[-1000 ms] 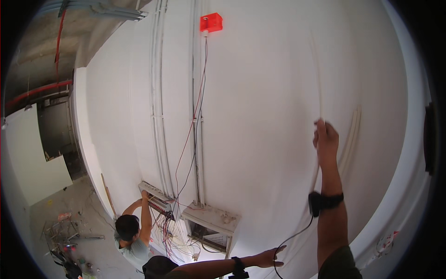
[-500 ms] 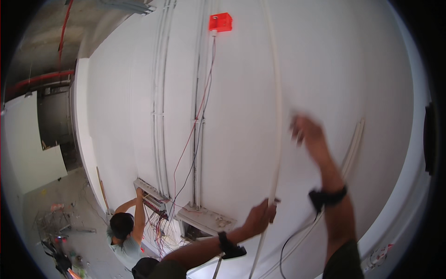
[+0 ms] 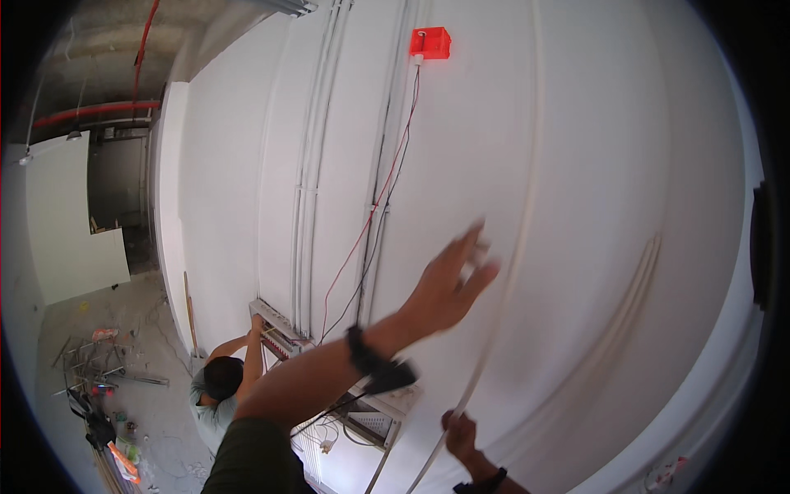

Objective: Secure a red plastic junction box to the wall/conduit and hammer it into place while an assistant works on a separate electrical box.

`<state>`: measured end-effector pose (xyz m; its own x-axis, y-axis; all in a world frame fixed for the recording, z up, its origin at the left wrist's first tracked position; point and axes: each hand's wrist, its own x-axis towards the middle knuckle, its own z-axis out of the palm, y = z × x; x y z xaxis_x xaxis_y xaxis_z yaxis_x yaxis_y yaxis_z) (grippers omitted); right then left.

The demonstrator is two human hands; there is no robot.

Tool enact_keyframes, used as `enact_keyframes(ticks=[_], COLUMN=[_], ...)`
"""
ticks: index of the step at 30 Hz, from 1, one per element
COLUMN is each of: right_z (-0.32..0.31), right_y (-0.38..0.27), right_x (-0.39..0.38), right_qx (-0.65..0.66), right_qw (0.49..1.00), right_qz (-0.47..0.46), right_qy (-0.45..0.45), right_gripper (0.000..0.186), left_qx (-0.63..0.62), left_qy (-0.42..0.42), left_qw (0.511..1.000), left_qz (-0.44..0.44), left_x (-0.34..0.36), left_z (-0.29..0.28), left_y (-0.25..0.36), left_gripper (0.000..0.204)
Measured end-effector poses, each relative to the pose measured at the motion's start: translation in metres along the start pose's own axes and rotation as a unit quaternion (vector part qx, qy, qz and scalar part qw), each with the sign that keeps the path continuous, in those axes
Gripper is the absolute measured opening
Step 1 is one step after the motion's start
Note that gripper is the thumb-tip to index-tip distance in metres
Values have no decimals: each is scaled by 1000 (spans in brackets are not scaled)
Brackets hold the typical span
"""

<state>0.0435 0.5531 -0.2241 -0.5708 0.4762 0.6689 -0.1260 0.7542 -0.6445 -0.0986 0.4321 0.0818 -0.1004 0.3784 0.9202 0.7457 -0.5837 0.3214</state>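
Observation:
A long thin white pipe (image 3: 518,247) runs from the top of the picture, in front of the white wall, to the lower edge. Low on it, the fingers of my right hand (image 3: 462,435) are closed around the pipe. My left hand (image 3: 451,284) is raised just left of the pipe's middle stretch, fingers apart and a little blurred, with nothing visible in it. A gap shows between that hand and the pipe. Dark bands with a block sit on both wrists.
A red junction box (image 3: 431,43) with red and dark wires (image 3: 362,235) hangs upper left of the pipe. Conduits (image 3: 309,198) run down to an electrical panel (image 3: 280,329), where another person (image 3: 220,383) works. More white pipes (image 3: 638,288) lean at right. Debris (image 3: 99,362) covers the left floor.
My left hand has let go of the pipe and moved up beside it. My right hand has come down from the air and taken hold of the pipe lower down. The view has shifted.

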Motion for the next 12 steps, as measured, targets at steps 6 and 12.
enact_keyframes(ticks=[6,12], right_z=[-40,-65], right_y=[-11,-4], right_x=[104,209], right_qx=[75,65], right_qw=[979,970], right_qz=[-9,-80], right_qy=[191,222], right_gripper=[39,48], left_qx=[160,78], left_qy=[-450,-693], left_qw=[878,714], left_qz=[27,-65], left_x=[-254,-341], left_z=[-70,-135], left_y=[-85,-88], left_gripper=[31,29])
